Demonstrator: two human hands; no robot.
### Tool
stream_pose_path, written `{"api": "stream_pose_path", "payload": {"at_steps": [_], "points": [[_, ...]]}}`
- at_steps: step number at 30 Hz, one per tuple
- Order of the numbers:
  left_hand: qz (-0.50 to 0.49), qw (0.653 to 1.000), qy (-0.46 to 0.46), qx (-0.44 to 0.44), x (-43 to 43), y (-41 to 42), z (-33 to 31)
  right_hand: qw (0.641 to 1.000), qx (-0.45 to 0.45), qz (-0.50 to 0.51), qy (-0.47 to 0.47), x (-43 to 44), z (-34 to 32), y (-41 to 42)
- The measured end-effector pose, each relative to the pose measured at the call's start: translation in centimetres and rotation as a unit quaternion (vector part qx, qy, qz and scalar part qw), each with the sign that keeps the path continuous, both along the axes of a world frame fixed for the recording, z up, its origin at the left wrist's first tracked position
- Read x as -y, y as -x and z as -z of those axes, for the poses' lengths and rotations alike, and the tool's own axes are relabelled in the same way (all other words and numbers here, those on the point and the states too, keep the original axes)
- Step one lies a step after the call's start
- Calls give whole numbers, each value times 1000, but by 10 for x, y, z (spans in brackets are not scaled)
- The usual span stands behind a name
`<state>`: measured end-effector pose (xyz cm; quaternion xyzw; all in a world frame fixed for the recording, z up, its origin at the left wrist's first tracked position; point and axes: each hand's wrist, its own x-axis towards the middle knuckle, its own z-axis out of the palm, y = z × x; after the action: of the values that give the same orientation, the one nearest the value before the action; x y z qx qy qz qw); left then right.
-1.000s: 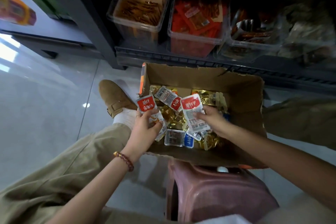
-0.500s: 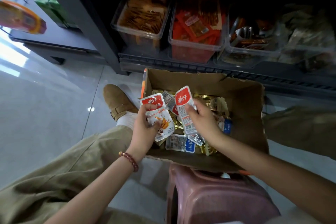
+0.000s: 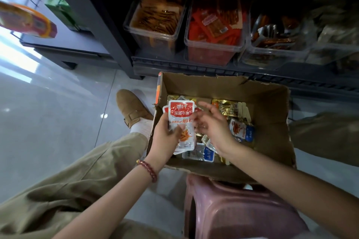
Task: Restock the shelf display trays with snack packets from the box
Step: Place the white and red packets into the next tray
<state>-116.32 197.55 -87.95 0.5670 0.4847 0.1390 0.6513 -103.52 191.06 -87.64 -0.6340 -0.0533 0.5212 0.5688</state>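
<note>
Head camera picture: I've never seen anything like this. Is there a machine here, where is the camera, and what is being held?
There is no machine. These are a person's two bare hands, filmed by one wide-angle camera worn on the head, looking forward and down. The left hand grips a small stack of red-and-white plastic snack packets. The right hand is open beside them and holds nothing; it looks blurred. Below the hands is an open brown cardboard box with gold foil packets and blue-and-white packets inside. Behind it, a dark metal shelf carries clear plastic trays that already hold snacks. A pink plastic stool is nearest the camera.
</note>
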Motion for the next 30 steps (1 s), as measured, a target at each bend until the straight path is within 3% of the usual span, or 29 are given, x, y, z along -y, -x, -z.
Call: {"api": "stream_pose_path", "payload": {"at_steps": [2, 4, 6, 8, 12, 16, 19, 22, 25, 28, 30], "points": [[-15, 1000, -12, -13, -2, -2, -2, 992, 106, -37, 55, -9, 29, -16], [-33, 999, -18, -24, -8, 0, -3, 958, 213, -135, 138, -19, 68, -35], [-44, 998, -14, -42, -17, 2, -3, 885, 289, -298, 210, -23, 100, -50], [-64, 997, -7, -51, -23, 6, -1, 820, 310, -416, 244, -28, 119, -55], [-106, 992, -44, -57, -21, 9, -2, 829, 274, -396, 284, -36, 130, -41], [-116, 991, -40, -53, -20, 5, -1, 749, 399, -427, 312, -40, 131, -36], [-105, 991, -53, -57, -21, 3, -2, 732, 466, -401, 294, -36, 132, -43], [-102, 991, -75, -45, -21, 5, -2, 751, 472, -389, 249, -29, 116, -50], [-90, 985, -108, -98, -24, 0, -7, 831, 399, -350, 167, -16, 94, -57], [-67, 978, -144, -137, -26, -11, -17, 861, 351, -350, 114, -2, 59, -72], [-52, 974, -176, -132, -26, -21, -28, 880, 269, -385, 75, 8, 17, -87]]}}
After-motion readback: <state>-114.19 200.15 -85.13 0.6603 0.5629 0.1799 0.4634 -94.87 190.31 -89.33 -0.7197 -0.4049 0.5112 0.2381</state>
